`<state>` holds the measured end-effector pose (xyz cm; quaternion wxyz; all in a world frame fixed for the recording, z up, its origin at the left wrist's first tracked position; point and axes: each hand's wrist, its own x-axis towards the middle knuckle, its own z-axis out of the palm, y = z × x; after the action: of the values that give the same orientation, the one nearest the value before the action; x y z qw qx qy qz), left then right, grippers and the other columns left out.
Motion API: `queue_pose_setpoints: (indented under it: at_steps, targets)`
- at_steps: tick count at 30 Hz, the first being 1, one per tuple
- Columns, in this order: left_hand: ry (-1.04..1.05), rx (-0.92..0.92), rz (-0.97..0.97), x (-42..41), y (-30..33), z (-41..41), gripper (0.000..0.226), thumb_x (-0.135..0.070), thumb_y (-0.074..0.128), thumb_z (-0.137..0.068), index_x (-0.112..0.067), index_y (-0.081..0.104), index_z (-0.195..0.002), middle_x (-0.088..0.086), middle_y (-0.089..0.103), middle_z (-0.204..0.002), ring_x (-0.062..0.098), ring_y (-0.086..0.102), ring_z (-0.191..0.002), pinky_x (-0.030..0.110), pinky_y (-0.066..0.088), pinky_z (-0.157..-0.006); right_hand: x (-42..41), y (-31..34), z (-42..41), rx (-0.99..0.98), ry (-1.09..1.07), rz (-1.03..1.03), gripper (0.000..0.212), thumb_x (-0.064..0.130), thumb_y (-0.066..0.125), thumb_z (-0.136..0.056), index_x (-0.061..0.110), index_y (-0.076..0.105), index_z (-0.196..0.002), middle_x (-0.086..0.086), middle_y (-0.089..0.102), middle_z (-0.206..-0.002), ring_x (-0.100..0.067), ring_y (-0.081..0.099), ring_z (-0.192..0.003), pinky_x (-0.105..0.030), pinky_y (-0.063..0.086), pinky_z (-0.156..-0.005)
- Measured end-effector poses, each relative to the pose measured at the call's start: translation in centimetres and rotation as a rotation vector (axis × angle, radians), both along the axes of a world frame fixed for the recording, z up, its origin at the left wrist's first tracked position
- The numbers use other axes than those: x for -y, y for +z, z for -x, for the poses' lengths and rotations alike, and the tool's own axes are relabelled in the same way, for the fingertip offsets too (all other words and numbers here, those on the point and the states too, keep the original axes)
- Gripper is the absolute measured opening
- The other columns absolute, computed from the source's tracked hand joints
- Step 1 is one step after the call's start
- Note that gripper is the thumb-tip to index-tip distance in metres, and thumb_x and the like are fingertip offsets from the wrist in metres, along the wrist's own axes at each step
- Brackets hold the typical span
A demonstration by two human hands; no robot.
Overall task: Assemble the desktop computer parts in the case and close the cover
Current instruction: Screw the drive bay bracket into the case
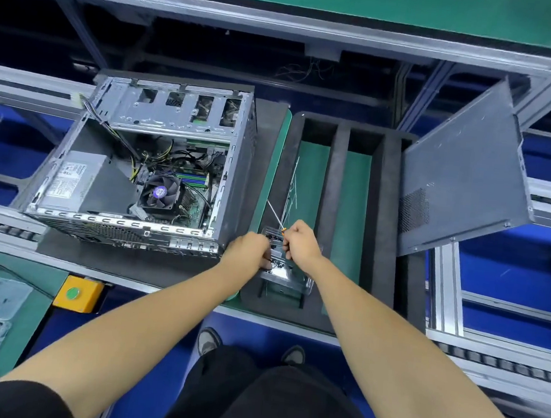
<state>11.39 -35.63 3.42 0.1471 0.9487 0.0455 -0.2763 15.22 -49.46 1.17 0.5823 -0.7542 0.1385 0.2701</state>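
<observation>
— While the computer case point(141, 167) is lying open on the table point(148, 279), which step is running?

— Screw picking, I judge. The left hand point(251, 251) is pinching into the clear screw box point(287, 270); the right hand point(301, 244) is clenching a screwdriver point(275, 216).

— Next?

— Carrying a screw to the case; the cover point(463, 178) is leaning at the right, unfitted, beside the foam tray point(333, 194).

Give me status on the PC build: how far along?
Done: power supply and CPU fan sit inside the open case. In hand: right hand grips a screwdriver; left hand reaches into the clear screw tray. Left: side cover is off, leaning to the right.
</observation>
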Motion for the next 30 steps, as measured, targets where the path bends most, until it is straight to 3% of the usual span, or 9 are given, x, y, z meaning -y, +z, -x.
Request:
queue_pose_setpoints:
  at_steps: [4, 7, 16, 20, 24, 28, 30]
  targets:
    - [0.037, 0.038, 0.031, 0.2, -0.1, 0.3, 0.019, -0.038, 0.083, -0.082, -0.025, 0.078, -0.094, 0.002, 0.074, -0.094, 0.026, 0.071, -0.089, 0.031, 0.053, -0.073, 0.0, -0.1, 0.1, 0.011, -0.017, -0.002, 0.024, -0.001, 0.044, -0.101, 0.013, 0.039, -0.082, -0.008, 0.050, -0.069, -0.018, 0.045, -0.058, -0.027, 0.035, -0.044]
    - [0.032, 0.088, 0.033, 0.4, -0.2, 0.5, 0.022, -0.042, 0.081, -0.082, -0.026, 0.075, -0.094, -0.001, 0.074, -0.093, 0.023, 0.070, -0.089, 0.030, 0.051, -0.071, 0.2, -0.1, 0.3, 0.020, -0.010, 0.011, 0.023, -0.001, 0.044, -0.100, 0.013, 0.039, -0.082, -0.008, 0.051, -0.069, -0.018, 0.045, -0.057, -0.028, 0.035, -0.046]
    - [-0.055, 0.106, 0.069, 0.0, 0.1, 0.1, 0.013, -0.032, 0.078, -0.087, -0.024, 0.071, -0.095, -0.002, 0.072, -0.096, 0.023, 0.069, -0.092, 0.033, 0.053, -0.076, -0.1, -0.1, 0.7, 0.042, -0.054, 0.040, 0.022, 0.000, 0.045, -0.100, 0.013, 0.039, -0.083, -0.007, 0.052, -0.068, -0.017, 0.045, -0.055, -0.026, 0.036, -0.043]
    - [-0.116, 0.093, 0.074, -0.2, 0.0, 0.1, 0.012, -0.030, 0.076, -0.089, -0.023, 0.071, -0.097, -0.003, 0.070, -0.092, 0.022, 0.067, -0.087, 0.030, 0.049, -0.070, -0.1, 0.0, 1.0, 0.049, -0.061, 0.056, 0.023, 0.002, 0.045, -0.101, 0.013, 0.039, -0.082, -0.007, 0.053, -0.066, -0.016, 0.043, -0.051, -0.026, 0.035, -0.043]
    - [-0.136, 0.109, 0.087, -0.4, -0.4, 0.0, 0.004, -0.023, 0.065, -0.095, -0.022, 0.066, -0.091, -0.011, 0.058, -0.074, 0.013, 0.057, -0.070, 0.025, 0.035, -0.055, 0.0, 0.1, 1.1, 0.039, -0.074, 0.067, 0.023, 0.001, 0.045, -0.101, 0.013, 0.038, -0.082, -0.007, 0.052, -0.068, -0.014, 0.044, -0.052, -0.024, 0.035, -0.042]
    - [-0.230, 0.159, 0.101, -0.5, -0.6, 0.2, 0.007, -0.023, 0.061, -0.097, -0.019, 0.064, -0.101, 0.001, 0.057, -0.106, 0.025, 0.060, -0.089, 0.032, 0.045, -0.072, 0.0, 0.2, 1.2, 0.029, -0.105, 0.063, 0.022, -0.001, 0.044, -0.100, 0.013, 0.038, -0.084, -0.008, 0.051, -0.069, -0.014, 0.044, -0.055, -0.025, 0.035, -0.043]
    - [-0.261, 0.174, 0.082, -0.5, -0.6, 0.5, 0.007, -0.024, 0.065, -0.096, -0.020, 0.059, -0.094, 0.001, 0.051, -0.101, 0.029, 0.062, -0.084, 0.036, 0.048, -0.069, 0.0, 0.3, 1.3, 0.036, -0.118, 0.052, 0.022, -0.002, 0.045, -0.100, 0.013, 0.038, -0.085, -0.008, 0.051, -0.070, -0.014, 0.044, -0.056, -0.025, 0.034, -0.043]
